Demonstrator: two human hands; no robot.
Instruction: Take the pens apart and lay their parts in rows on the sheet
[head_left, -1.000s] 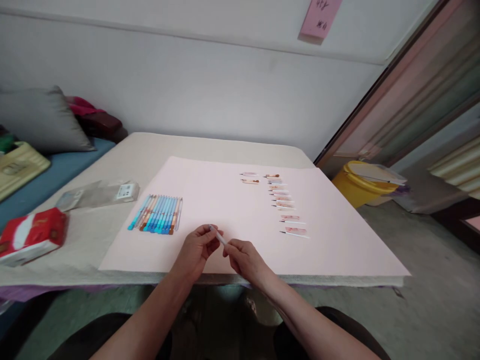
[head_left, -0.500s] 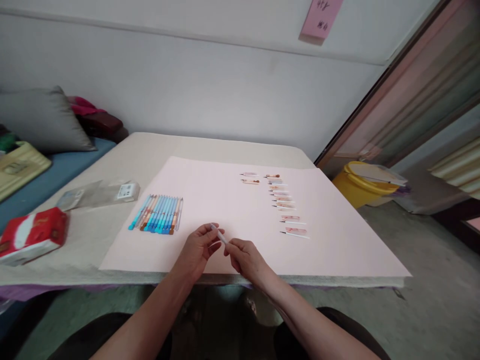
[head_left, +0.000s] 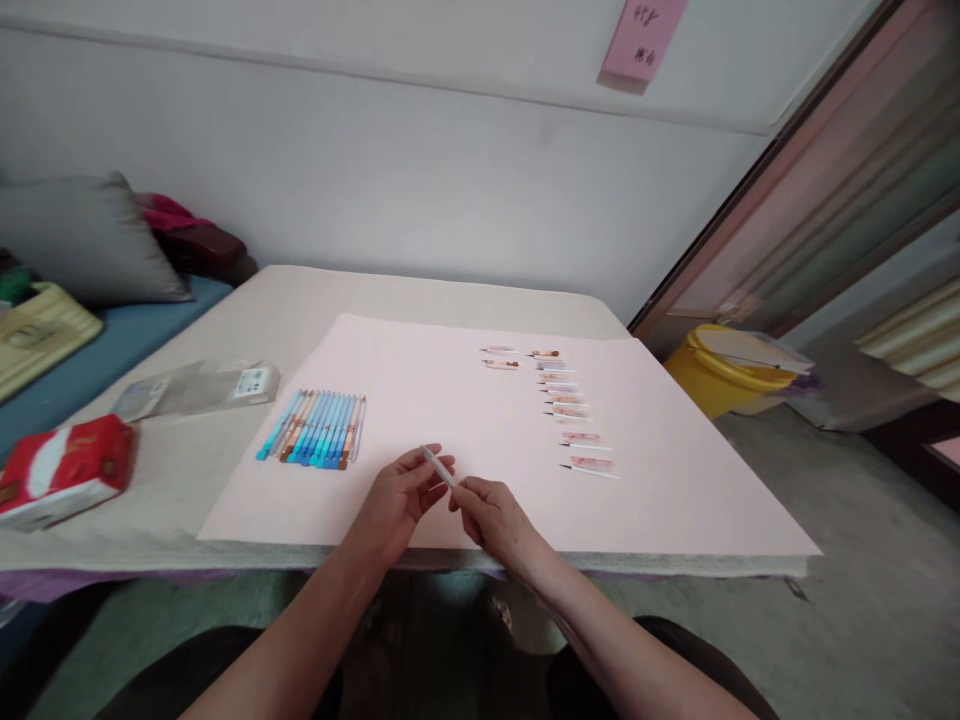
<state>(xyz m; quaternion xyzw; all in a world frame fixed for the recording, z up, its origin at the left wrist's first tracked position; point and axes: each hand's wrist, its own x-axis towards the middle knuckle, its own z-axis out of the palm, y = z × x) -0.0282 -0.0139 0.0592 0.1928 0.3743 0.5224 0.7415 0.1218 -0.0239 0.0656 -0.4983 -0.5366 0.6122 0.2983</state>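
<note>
Left hand and right hand pinch a white pen, lower centre of the frame.
Pens at centre left look whole; pen parts right of centre lie apart, seemingly left unjoined.

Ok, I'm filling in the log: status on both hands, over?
Right fingers grip slim white stick. Left fingers curled about its far end, hold unclear. Stick over pink sheet. Row of pens off left; nothing seen blocking.

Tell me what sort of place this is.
Probably a room in a home, judging by the grey cushion, the cloth-covered table and the red packet on it.
</note>
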